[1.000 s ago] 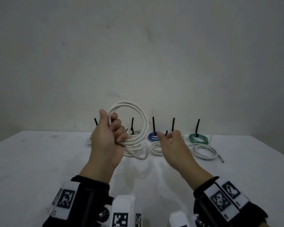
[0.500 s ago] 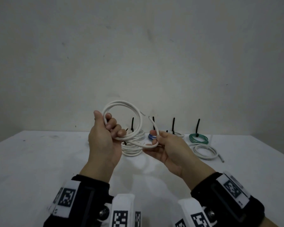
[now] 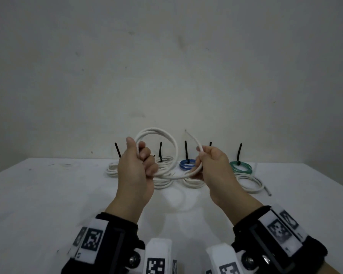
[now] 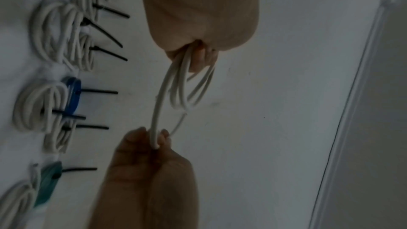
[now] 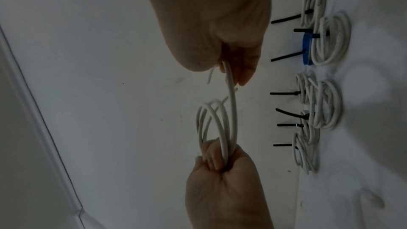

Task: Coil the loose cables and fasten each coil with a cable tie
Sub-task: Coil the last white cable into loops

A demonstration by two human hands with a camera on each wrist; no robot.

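Note:
My left hand [image 3: 141, 165] grips a white cable coil [image 3: 171, 139] of several loops, held upright above the table. My right hand [image 3: 206, 157] pinches the cable's loose tail [image 3: 194, 141], whose free end points up to the left. A strand sags between the two hands. In the left wrist view the coil [image 4: 189, 90] hangs from my left fist and the right fingers [image 4: 158, 138] pinch the tail. The right wrist view shows the tail [image 5: 231, 93] running from my right fingers to the coil [image 5: 211, 124] in the left fist.
On the white table [image 3: 48, 194] behind my hands lie several coils tied with black cable ties: white ones [image 3: 112, 170], a blue one [image 3: 187, 165] and a green one [image 3: 242, 167]. An untied white coil [image 3: 251, 182] lies at the right. A plain wall stands behind.
My right hand took hold of the cable's tail and has lifted it up and to the right. The left hand keeps gripping the coil, slightly shifted.

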